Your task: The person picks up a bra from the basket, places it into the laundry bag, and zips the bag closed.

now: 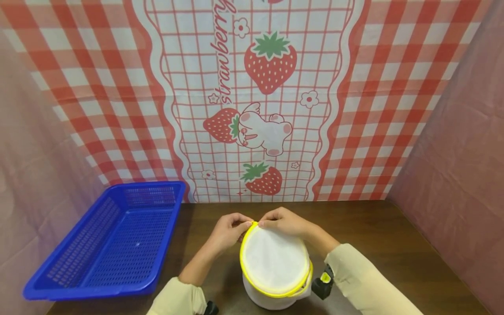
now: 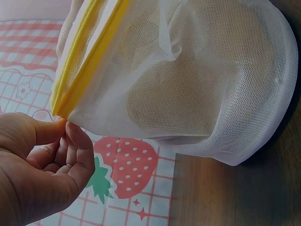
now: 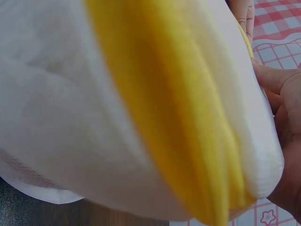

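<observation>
A round white mesh laundry bag with yellow zipper trim stands upright on the table, its lid lying over the top. At the far edge of the rim, my left hand pinches the end of the yellow trim between thumb and forefinger; the left wrist view shows this pinch beside the mesh wall. Just to its right, my right hand holds the lid's far edge, thumb on top and fingers behind. At the near right side the lid and the lower yellow band stand slightly apart. Tan shapes show through the mesh.
A blue plastic basket with slotted walls stands on the left of the brown wooden table. Behind rises a red-and-white checked strawberry cloth, with pinkish cloth at both sides.
</observation>
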Tool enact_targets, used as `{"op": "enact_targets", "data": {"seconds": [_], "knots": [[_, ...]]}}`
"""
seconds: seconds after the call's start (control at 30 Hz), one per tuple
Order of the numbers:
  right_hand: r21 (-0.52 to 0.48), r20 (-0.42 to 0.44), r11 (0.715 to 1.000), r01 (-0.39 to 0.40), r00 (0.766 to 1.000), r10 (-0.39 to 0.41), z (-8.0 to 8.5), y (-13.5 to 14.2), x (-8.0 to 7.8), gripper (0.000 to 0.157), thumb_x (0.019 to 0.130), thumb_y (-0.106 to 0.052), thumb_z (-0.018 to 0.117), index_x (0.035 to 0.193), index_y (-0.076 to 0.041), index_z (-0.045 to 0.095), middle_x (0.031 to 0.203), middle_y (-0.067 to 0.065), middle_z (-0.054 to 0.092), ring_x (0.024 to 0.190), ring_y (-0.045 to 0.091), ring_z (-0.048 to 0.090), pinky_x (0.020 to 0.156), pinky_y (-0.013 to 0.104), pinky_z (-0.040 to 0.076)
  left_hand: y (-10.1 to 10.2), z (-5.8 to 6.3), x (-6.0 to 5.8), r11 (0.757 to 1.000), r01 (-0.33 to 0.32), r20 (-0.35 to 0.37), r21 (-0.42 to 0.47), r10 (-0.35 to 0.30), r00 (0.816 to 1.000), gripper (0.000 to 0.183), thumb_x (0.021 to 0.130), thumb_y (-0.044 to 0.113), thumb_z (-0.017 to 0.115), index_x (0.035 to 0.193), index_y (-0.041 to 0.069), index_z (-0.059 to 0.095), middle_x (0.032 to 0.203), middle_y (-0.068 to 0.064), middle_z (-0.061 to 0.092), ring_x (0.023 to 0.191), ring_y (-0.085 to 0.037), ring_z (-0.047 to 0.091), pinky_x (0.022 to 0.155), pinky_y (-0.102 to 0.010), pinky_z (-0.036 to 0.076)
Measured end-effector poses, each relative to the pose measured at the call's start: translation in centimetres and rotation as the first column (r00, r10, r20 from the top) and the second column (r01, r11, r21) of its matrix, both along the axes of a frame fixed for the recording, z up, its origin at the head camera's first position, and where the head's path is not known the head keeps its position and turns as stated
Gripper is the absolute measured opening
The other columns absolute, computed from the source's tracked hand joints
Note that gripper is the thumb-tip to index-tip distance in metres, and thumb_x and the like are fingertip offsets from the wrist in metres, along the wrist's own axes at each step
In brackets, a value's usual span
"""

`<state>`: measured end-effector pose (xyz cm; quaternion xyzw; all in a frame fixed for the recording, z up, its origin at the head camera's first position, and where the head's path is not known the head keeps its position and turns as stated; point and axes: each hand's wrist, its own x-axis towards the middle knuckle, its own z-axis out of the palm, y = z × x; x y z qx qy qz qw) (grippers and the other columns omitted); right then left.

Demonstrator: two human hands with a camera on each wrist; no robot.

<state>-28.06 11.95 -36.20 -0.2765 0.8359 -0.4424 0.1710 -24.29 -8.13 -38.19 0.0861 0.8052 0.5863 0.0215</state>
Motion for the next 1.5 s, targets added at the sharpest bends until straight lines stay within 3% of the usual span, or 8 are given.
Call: {"op": "enact_targets", "data": {"seconds": [0.5,0.7,0.9,1.23,1.5], "knots": [[-0.029,0.036,0.999,0.021,0.999,-0.020,0.1,0.3,0.0,0.028,0.093,-0.023,0.055,0.100,-0.001,0.070,0.090,0.008,0.069,0.067,0.009,0.059,0.059,0.025,0.050,-0.1,-0.1,0.0,0.999,0.017,0.011,0.039,-0.018,1.000,0.021,0.091,0.015,0.060,0.099,-0.005,0.066,0.079,-0.009,0.065,0.060,-0.009,0.055,0.058,-0.028,0.054],[0.012,-0.024,0.999,-0.031,0.999,0.031,0.4,0.0,-0.2,0.028,0.091,-0.032,0.059,0.105,-0.011,0.070,0.100,0.004,0.070,0.077,0.008,0.061,0.067,0.025,0.051,0.0,0.3,0.1,0.999,0.025,0.003,0.025,-0.025,1.000,0.022,0.093,0.015,0.058,0.099,-0.004,0.065,0.081,-0.011,0.064,0.060,-0.009,0.055,0.059,-0.030,0.054],[0.051,-0.051,0.998,-0.044,0.998,0.046,0.7,-0.3,-0.1,0.024,0.088,-0.031,0.063,0.099,-0.011,0.071,0.093,0.002,0.070,0.072,0.009,0.059,0.064,0.025,0.051,0.1,0.7,0.1,0.999,0.036,0.006,0.024,-0.036,0.999,0.023,0.092,0.017,0.058,0.101,-0.003,0.065,0.084,-0.014,0.066,0.061,-0.010,0.056,0.061,-0.034,0.055],[-0.059,0.080,0.998,0.004,0.997,0.001,0.9,-0.4,0.3,0.030,0.092,-0.033,0.057,0.105,-0.008,0.068,0.093,0.004,0.068,0.070,0.011,0.061,0.061,0.028,0.052,0.0,2.2,0.0,0.998,-0.026,-0.045,-0.065,0.023,0.999,0.019,0.091,0.018,0.060,0.097,0.002,0.069,0.084,-0.009,0.067,0.066,-0.010,0.056,0.059,-0.024,0.050],[-0.100,0.119,0.995,0.030,0.993,-0.018,1.6,-0.3,0.8,0.033,0.095,-0.030,0.053,0.107,-0.003,0.065,0.093,0.004,0.066,0.073,0.010,0.060,0.062,0.027,0.052,0.1,2.9,-0.3,0.996,-0.017,-0.048,-0.083,0.013,0.999,0.018,0.090,0.016,0.061,0.096,0.002,0.069,0.085,-0.010,0.068,0.069,-0.012,0.058,0.060,-0.025,0.051]]}}
